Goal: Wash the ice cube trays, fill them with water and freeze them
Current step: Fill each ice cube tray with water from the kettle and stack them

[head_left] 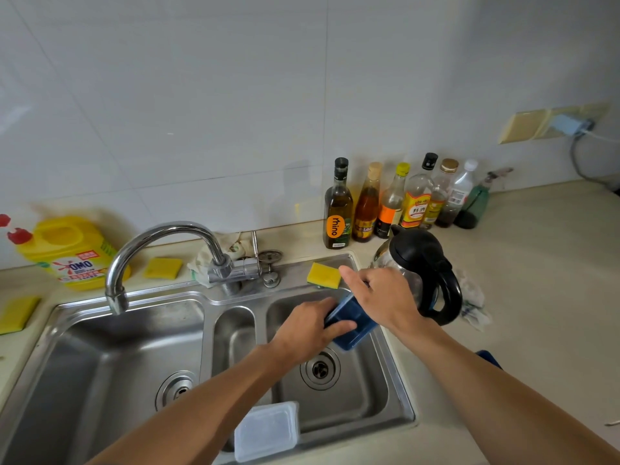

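Ice cube tray: we see a dark blue ice cube tray (352, 325) held tilted above the right basin of the sink (375, 397), over its far right corner, with one end pointing down toward the drain (319, 368).
Left hand: our left hand (310, 325) is wrapped around the tray's left side, fingers curled over the top edge and the thumb laid across the near face, so it is closed on the tray.
Right hand: our right hand (385, 297) covers the tray's far right end, palm down, fingers bent and close together; we cannot tell how firmly it holds the tray, because the fingertips are hidden behind it.
Lid: a clear plastic lid (266, 431) lies on the near rim of the sink, between the basins.
Sponge: a yellow sponge (324, 275) sits on the far rim, just beside the right hand.
Kettle: a glass kettle with a black lid and handle (426, 273) stands on the bench (536, 297) right of the sink, behind the right hand.
Tap: the chrome tap (161, 243) arches over the left basin; no water shows at its spout.
Bottles: a row of bottles (402, 199) stands against the far wall.
Detergent: a yellow detergent jug (72, 251) stands far left, with two more yellow pads (162, 268) near it on the bench.
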Demonstrator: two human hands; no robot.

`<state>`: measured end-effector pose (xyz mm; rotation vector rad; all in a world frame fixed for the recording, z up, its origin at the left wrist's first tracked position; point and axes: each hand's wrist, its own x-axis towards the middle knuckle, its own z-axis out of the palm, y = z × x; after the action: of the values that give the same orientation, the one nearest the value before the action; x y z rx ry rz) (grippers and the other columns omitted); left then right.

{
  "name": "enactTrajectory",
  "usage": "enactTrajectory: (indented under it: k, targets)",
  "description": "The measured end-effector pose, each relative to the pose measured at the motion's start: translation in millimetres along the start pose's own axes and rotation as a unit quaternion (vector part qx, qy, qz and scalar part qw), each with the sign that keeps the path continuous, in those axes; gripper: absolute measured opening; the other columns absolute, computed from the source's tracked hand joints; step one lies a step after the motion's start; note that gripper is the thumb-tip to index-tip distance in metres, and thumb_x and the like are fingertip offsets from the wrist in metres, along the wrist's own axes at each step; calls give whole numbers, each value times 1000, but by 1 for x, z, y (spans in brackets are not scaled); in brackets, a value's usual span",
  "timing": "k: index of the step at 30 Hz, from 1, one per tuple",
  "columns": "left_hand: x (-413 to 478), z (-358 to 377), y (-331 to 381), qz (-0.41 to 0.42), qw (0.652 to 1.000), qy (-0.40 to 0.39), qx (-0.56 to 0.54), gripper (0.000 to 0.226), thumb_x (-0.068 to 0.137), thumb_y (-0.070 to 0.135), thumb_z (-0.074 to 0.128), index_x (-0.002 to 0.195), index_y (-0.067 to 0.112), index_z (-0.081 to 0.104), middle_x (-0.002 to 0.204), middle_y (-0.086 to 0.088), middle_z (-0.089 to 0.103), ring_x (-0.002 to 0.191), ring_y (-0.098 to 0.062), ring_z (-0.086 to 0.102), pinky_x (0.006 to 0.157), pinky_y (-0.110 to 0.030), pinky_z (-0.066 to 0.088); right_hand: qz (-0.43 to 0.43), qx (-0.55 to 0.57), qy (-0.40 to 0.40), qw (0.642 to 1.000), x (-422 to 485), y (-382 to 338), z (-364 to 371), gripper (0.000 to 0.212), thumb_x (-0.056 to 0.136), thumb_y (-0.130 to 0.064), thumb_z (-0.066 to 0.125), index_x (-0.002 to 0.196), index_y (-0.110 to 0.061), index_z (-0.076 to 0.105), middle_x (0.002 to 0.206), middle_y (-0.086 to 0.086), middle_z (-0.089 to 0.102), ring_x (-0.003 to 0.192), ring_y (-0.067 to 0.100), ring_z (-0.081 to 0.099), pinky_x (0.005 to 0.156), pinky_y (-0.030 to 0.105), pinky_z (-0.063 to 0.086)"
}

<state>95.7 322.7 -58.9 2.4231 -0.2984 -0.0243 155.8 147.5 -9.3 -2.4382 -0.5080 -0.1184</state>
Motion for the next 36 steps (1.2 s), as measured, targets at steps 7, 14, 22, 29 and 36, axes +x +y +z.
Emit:
enactTrajectory:
  k: [7,14,22,29,36]
  targets:
    - [2,-3,-1,-19,999,6,-37,51,85,74,47,101,27,60,79,19,59,70,5,57,61,-10,40,23,52,13,998,-4,2,4,69,89,-79,32,59,-22,57,54,-3,56,53,8,55,59,26,44]
    - [10,-14,-7,-146,959,63,-234,19,97,43,62,110,31,62,105,3,75,96,-13,72,80,-31,61,172,260,-128,942,-13,6,7,51,91,-63,58,124,-24,60,113,-8,69,104,8,67,91,38,57]
    - [16,-34,16,-122,934,85,-325,49,88,50,58,123,17,63,109,0,75,101,-14,72,93,-42,58,163,400,-139,891,-2,-7,5,39,80,-29,72,119,-30,68,113,-8,77,110,9,71,99,36,54]
    - [11,-37,14,-112,946,83,-292,58,87,51,56,129,10,61,112,-5,73,102,-18,71,93,-46,57,167,402,-135,890,-4,-10,10,31,89,-15,71,115,-32,68,111,-10,77,108,7,71,92,26,54]
    - [13,-35,13,-126,953,72,-266,39,97,36,59,128,12,61,112,-4,72,103,-17,70,94,-44,56,180,396,-133,891,-7,-9,11,35,93,-7,69,124,-23,67,114,-7,77,109,6,70,99,31,54]
